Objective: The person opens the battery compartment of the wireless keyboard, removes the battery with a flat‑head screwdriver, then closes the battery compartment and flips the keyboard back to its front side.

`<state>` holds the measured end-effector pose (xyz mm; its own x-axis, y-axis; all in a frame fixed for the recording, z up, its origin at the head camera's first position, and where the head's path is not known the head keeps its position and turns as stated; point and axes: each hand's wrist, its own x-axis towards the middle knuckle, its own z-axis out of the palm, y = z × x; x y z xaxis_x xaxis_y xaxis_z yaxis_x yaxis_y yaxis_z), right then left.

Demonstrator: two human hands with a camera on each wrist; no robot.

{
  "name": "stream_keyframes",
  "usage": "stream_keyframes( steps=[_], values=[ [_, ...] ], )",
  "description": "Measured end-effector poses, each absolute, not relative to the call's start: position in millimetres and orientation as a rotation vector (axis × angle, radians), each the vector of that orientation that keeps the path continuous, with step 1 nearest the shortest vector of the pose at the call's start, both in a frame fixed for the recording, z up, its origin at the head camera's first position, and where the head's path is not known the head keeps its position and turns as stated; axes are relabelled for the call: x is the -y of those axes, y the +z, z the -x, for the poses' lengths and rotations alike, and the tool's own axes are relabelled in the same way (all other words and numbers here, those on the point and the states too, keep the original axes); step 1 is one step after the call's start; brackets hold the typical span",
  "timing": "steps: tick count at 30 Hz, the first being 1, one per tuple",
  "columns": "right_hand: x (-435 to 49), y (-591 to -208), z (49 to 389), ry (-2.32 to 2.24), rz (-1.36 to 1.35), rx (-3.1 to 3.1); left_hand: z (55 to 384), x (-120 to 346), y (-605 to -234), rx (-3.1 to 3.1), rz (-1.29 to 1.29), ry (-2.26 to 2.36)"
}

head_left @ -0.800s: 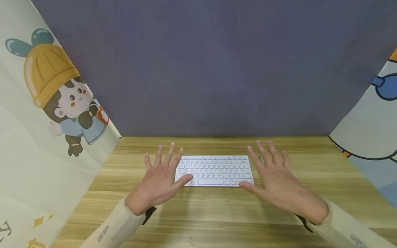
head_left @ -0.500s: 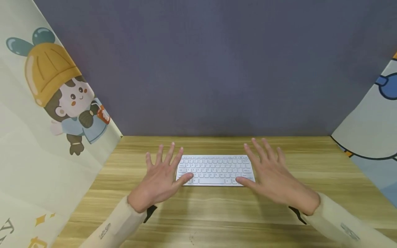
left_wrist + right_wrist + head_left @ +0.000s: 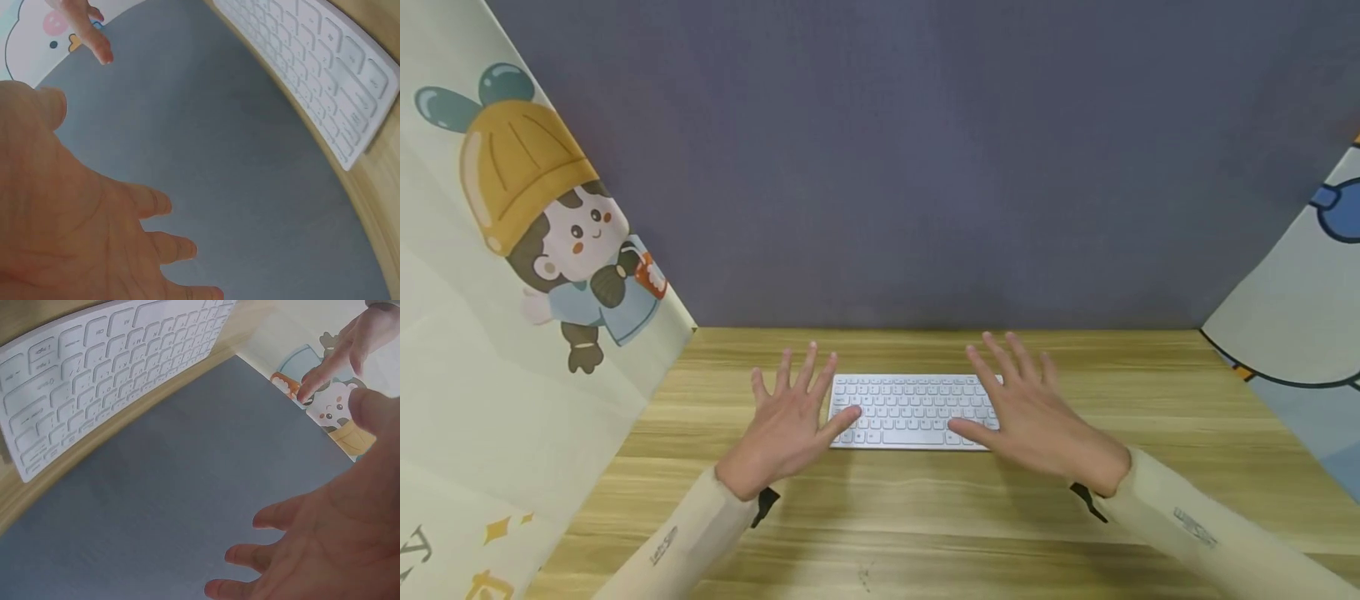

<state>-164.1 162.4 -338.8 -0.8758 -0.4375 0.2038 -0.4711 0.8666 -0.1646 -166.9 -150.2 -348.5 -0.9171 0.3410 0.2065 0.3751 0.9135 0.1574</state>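
A white keyboard lies flat on the wooden table, its long side facing me. My left hand hovers by its left end, fingers spread and straight, the thumb overlapping the lower left keys in the head view. Over the right end is my right hand, also spread, hiding the keys there. Both wrist views show a gap between palm and keyboard: the left palm and the right palm are bare, with nothing held.
The wooden table ends at a dark grey panel behind the keyboard. A cartoon-printed white sheet stands on the left, and another printed sheet on the right.
My right hand has moved left, from beside the keyboard's right end to over it. The left hand has stayed nearly in place, its thumb slightly higher.
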Motion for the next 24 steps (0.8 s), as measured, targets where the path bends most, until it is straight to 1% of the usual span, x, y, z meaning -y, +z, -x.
stream_keyframes(
  steps=[11,24],
  values=[
    [-149.2,-346.5,186.0,0.367,-0.706,2.934,181.7,161.8,-362.2,2.921,0.455,-0.334],
    [-137.3,-366.2,201.2,0.408,-0.768,2.968,195.6,173.6,-384.8,2.958,0.419,-0.392]
  ],
)
